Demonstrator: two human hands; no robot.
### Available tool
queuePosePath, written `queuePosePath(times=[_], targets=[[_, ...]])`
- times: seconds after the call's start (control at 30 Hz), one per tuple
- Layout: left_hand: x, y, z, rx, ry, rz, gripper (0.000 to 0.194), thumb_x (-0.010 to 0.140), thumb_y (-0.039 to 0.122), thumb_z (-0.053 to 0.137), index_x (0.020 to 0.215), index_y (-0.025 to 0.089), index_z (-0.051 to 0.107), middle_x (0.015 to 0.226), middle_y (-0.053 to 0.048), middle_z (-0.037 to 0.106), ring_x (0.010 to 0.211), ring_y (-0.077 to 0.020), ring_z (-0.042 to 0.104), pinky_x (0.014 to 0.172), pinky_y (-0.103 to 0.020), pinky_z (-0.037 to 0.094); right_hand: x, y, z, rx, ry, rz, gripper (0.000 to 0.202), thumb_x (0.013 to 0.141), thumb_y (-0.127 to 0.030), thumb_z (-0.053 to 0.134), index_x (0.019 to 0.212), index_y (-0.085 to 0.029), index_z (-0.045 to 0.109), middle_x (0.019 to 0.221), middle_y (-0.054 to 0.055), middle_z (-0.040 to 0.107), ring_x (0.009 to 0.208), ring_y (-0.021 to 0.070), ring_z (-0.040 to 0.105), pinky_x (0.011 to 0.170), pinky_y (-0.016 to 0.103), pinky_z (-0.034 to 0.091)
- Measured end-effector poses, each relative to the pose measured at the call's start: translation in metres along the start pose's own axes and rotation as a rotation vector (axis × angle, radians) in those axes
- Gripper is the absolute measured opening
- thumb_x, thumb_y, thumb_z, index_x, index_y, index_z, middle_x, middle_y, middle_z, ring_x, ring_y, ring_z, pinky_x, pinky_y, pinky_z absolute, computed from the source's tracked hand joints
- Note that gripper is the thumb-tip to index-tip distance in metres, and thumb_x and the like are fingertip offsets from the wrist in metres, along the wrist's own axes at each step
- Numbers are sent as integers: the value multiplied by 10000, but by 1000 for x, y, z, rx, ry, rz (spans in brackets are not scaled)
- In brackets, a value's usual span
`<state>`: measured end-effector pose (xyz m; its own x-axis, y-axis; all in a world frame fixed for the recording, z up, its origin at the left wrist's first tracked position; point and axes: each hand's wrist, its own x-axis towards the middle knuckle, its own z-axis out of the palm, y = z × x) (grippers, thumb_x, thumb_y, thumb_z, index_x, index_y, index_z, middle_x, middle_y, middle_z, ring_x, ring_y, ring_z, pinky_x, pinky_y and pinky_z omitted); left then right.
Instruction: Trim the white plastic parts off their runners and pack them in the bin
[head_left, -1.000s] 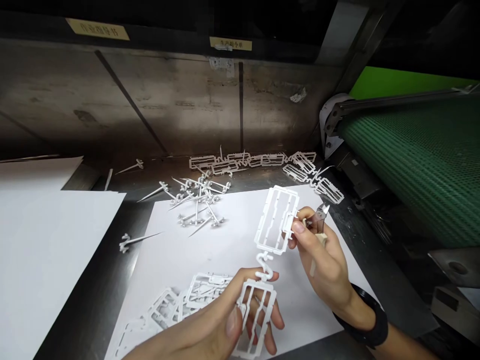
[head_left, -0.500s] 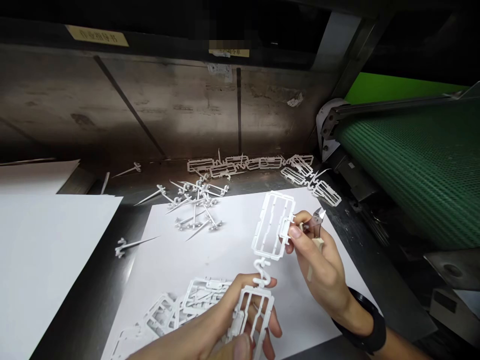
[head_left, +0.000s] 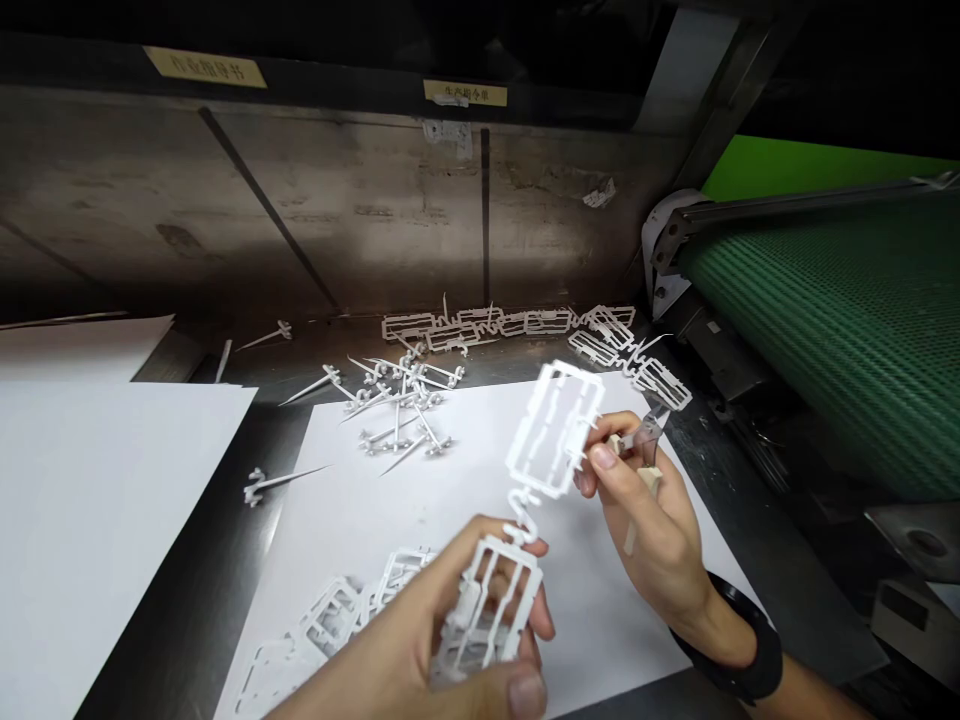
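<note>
Two white plastic frames joined by a curly link hang between my hands over a white sheet (head_left: 360, 520). My left hand (head_left: 465, 620) is wrapped round the lower frame (head_left: 499, 600). At the right edge of the upper frame (head_left: 555, 430), my right hand (head_left: 645, 500) has its thumb and forefinger close together, and whether they touch the frame is unclear. Held in that same hand are cutters (head_left: 646, 440) with metal jaws and pale handles. More white frames (head_left: 330, 615) lie piled on the sheet beside my left forearm.
Spiky white sprue pieces (head_left: 405, 400) are scattered at the sheet's far edge. Joined frames (head_left: 480, 325) lie along the metal back wall (head_left: 405, 210). A green mesh conveyor (head_left: 825, 330) runs at the right; paper (head_left: 112, 500) lies at the left.
The upper frame has tilted and risen slightly; my right thumb and forefinger have shifted from its middle toward its right edge. My left hand has moved up a little with the lower frame.
</note>
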<state>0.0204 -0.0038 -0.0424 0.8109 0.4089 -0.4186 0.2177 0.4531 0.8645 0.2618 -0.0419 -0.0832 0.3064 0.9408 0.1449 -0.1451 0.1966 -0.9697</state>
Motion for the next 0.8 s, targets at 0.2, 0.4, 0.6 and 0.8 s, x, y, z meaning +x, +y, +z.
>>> queuePosePath(times=[0.2, 0.4, 0.6, 0.8], targets=[[12, 0, -2, -208, 411, 307, 323, 975, 402, 829, 917, 220, 569, 715, 70, 528, 590, -96, 432, 724, -271, 454, 10, 8, 3, -166, -135, 141, 181, 1113, -423, 708, 1219, -278, 684, 975, 4, 687, 967, 210, 640, 927, 352, 480], [11, -1, -3, -581, 228, 448, 340, 973, 512, 648, 1065, 186, 673, 845, 12, 515, 616, -109, 410, 748, -322, 474, 15, 32, 10, -356, -331, 325, 278, 1074, -506, 711, 1051, -230, 689, 1036, 19, 684, 1003, 241, 633, 890, 367, 467], [8, -5, -6, -698, 2, 367, 501, 951, 477, 551, 1204, 92, 748, 983, -58, 505, 701, -136, 417, 703, -300, 368, 17, 28, 4, -411, -374, 189, 339, 1143, -509, 605, 952, -238, 676, 915, 4, 681, 934, 226, 633, 904, 357, 462], [6, -3, -8, -766, -11, 367, 535, 960, 495, 539, 1187, 69, 769, 902, -34, 466, 671, -128, 359, 640, -269, 302, 14, 22, 1, -423, -314, 174, 314, 1141, -497, 611, 957, -252, 681, 913, 19, 685, 930, 243, 645, 895, 355, 482]])
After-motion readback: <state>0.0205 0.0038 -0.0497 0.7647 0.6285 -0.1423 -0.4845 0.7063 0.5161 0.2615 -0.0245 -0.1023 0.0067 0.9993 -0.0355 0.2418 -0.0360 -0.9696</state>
